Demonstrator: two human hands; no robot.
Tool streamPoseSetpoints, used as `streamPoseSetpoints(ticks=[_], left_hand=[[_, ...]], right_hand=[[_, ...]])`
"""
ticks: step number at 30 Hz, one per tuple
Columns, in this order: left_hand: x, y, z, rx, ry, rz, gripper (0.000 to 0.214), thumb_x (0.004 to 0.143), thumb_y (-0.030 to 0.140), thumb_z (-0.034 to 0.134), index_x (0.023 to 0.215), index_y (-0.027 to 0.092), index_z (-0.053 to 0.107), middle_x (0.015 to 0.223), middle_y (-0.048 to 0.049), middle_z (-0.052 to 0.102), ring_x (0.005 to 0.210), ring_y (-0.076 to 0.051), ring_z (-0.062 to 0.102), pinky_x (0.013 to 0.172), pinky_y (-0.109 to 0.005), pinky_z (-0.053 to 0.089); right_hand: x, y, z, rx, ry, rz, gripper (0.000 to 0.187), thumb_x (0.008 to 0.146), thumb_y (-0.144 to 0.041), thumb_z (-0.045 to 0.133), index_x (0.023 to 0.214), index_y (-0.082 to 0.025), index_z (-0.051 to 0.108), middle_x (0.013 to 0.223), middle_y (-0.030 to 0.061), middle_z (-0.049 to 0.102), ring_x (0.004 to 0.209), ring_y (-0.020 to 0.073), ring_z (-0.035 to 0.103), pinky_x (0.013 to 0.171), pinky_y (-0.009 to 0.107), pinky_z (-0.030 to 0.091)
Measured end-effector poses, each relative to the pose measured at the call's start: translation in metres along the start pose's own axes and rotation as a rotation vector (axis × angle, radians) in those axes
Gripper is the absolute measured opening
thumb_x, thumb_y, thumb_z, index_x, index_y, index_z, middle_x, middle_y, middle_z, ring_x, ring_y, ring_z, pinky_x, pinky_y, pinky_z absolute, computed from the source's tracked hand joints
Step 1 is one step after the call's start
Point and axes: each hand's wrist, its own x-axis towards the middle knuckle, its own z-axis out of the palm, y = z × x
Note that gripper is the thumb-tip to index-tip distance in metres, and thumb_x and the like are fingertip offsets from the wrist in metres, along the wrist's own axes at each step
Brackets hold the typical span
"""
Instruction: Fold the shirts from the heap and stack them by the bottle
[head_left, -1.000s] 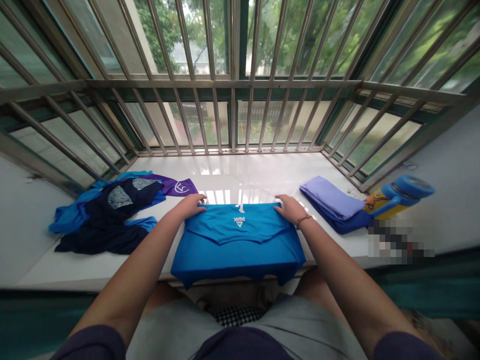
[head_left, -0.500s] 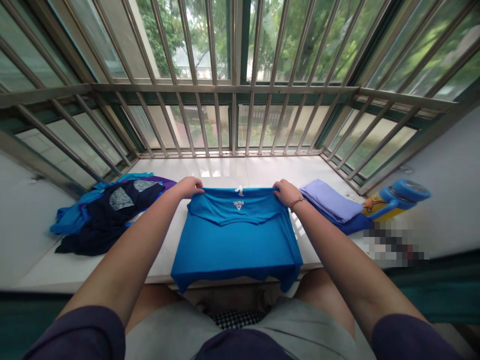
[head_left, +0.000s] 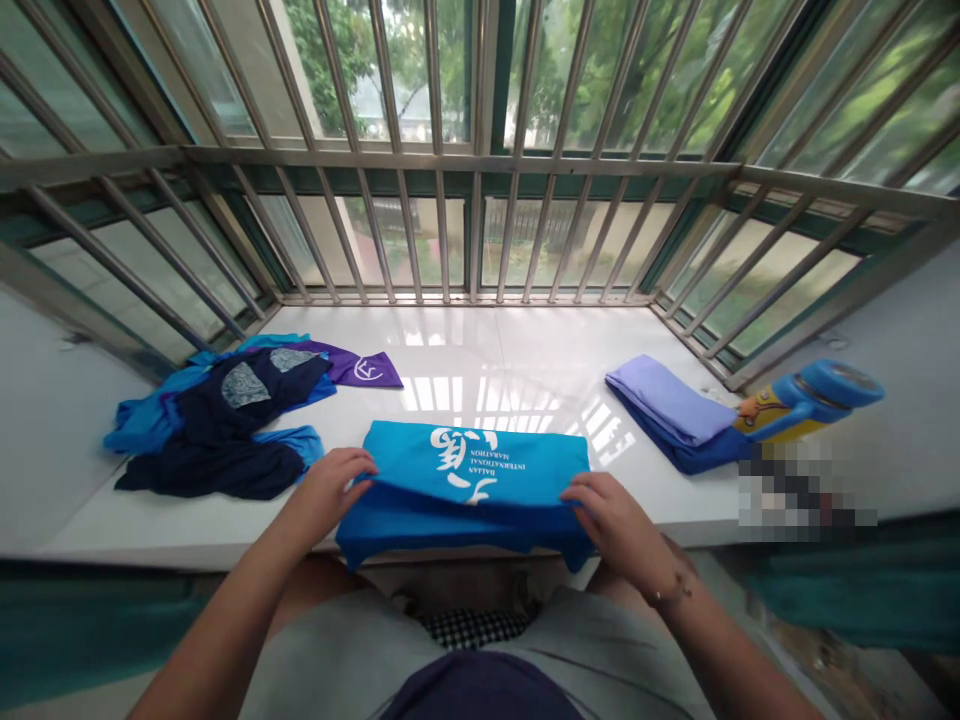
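Note:
A blue T-shirt (head_left: 405, 455) with white print lies on the white sill in front of me, its upper part folded over toward my body. The lower part hangs a little over the sill's front edge. My left hand (head_left: 337, 487) pinches the left end of the folded edge. At the right end, my right hand (head_left: 604, 508) pinches the same edge between thumb and fingers. The turned-over panel shows lettering and large white characters; the collar is hidden beneath it.
A loose pile of dark and blue clothes (head_left: 225, 420) lies at the left, with a purple piece (head_left: 367, 368) sticking out. Folded lilac and blue clothes (head_left: 667, 400) lie at the right beside a blue and yellow bottle (head_left: 806, 395). Metal bars (head_left: 480, 235) line the window behind the sill (head_left: 495, 345).
Both hands have come toward my body, bringing the shirt's collar end over onto the lower part. The printed side now shows on top, and the purple piece is uncovered.

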Motion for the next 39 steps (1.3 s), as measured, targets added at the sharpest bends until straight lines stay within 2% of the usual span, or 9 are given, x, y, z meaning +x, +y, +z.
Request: streamPoseSetpoints(ticks=[4, 8, 12, 19, 22, 25, 29, 34, 39], left_hand=[[-0.04, -0.004, 0.025, -0.001, -0.051, -0.03, 0.02, 0.095, 0.037, 0.065, 0.103, 0.031, 0.082, 0.129, -0.0122, 0.078, 0.122, -0.033, 0.071, 0.111, -0.048, 0.056], [-0.048, 0.001, 0.029, -0.001, -0.052, -0.029, 0.021, 0.097, 0.039, 0.066, 0.108, 0.032, 0.082, 0.132, -0.0114, 0.077, 0.124, -0.033, 0.071, 0.113, -0.048, 0.055], [-0.041, 0.007, 0.03, 0.01, -0.057, -0.014, 0.023, 0.096, 0.035, 0.067, 0.113, 0.032, 0.081, 0.134, -0.0113, 0.075, 0.125, -0.034, 0.069, 0.113, -0.049, 0.054], [-0.017, 0.019, 0.02, 0.095, -0.138, 0.025, 0.024, 0.091, 0.018, 0.062, 0.106, 0.028, 0.078, 0.116, -0.0101, 0.078, 0.109, -0.032, 0.072, 0.099, -0.044, 0.057], [-0.018, 0.018, 0.021, 0.12, -0.13, 0.035, 0.024, 0.092, 0.016, 0.059, 0.106, 0.027, 0.077, 0.116, -0.0099, 0.079, 0.109, -0.031, 0.072, 0.099, -0.044, 0.057], [-0.027, 0.012, 0.028, 0.134, -0.101, 0.054, 0.025, 0.094, 0.017, 0.057, 0.106, 0.027, 0.077, 0.125, -0.0102, 0.078, 0.117, -0.031, 0.072, 0.104, -0.046, 0.057], [-0.042, 0.006, 0.037, 0.152, -0.044, 0.079, 0.03, 0.099, 0.021, 0.053, 0.11, 0.027, 0.081, 0.133, -0.0108, 0.077, 0.123, -0.031, 0.072, 0.108, -0.048, 0.059], [-0.05, 0.012, 0.032, 0.187, -0.044, 0.083, 0.036, 0.097, 0.023, 0.052, 0.119, 0.025, 0.081, 0.14, -0.0113, 0.075, 0.128, -0.03, 0.071, 0.113, -0.047, 0.057], [-0.025, 0.018, 0.027, 0.224, -0.021, 0.035, 0.037, 0.106, 0.04, 0.049, 0.121, 0.023, 0.079, 0.132, -0.012, 0.077, 0.126, -0.031, 0.071, 0.114, -0.048, 0.055]], right_hand=[[-0.045, -0.015, 0.026, -0.047, -0.092, -0.044, 0.033, 0.093, -0.008, 0.059, 0.112, -0.029, 0.077, 0.117, 0.0072, 0.078, 0.103, 0.0258, 0.074, 0.091, 0.039, 0.062], [-0.05, -0.011, 0.031, -0.113, -0.03, 0.011, 0.032, 0.097, -0.009, 0.057, 0.113, -0.028, 0.077, 0.118, 0.009, 0.078, 0.104, 0.0271, 0.073, 0.091, 0.041, 0.062], [-0.03, 0.004, 0.027, -0.135, 0.023, 0.085, 0.028, 0.102, -0.013, 0.054, 0.112, -0.027, 0.077, 0.117, 0.01, 0.078, 0.104, 0.0274, 0.073, 0.092, 0.042, 0.061], [0.038, 0.025, -0.005, -0.121, 0.078, 0.226, 0.03, 0.1, -0.012, 0.051, 0.112, -0.026, 0.075, 0.117, 0.0085, 0.075, 0.102, 0.0242, 0.074, 0.089, 0.034, 0.06], [0.046, 0.024, -0.016, -0.115, 0.171, 0.192, 0.032, 0.101, -0.012, 0.049, 0.114, -0.025, 0.075, 0.121, 0.0092, 0.073, 0.107, 0.0235, 0.073, 0.093, 0.034, 0.06], [0.023, 0.021, -0.01, -0.134, 0.182, 0.048, 0.03, 0.102, -0.013, 0.05, 0.111, -0.024, 0.076, 0.118, 0.0094, 0.075, 0.109, 0.0249, 0.072, 0.097, 0.037, 0.06], [-0.032, 0.021, 0.012, -0.165, 0.061, -0.045, 0.03, 0.096, -0.007, 0.054, 0.108, -0.023, 0.077, 0.113, 0.0082, 0.077, 0.1, 0.0249, 0.072, 0.089, 0.037, 0.06], [-0.064, 0.021, 0.022, -0.108, 0.04, 0.088, 0.039, 0.095, -0.004, 0.049, 0.114, -0.025, 0.075, 0.114, 0.0078, 0.076, 0.105, 0.0247, 0.072, 0.094, 0.038, 0.06], [-0.03, 0.029, 0.02, -0.128, 0.124, 0.394, 0.026, 0.106, -0.025, 0.049, 0.121, -0.021, 0.07, 0.114, 0.0121, 0.075, 0.108, 0.0281, 0.072, 0.102, 0.042, 0.056]])
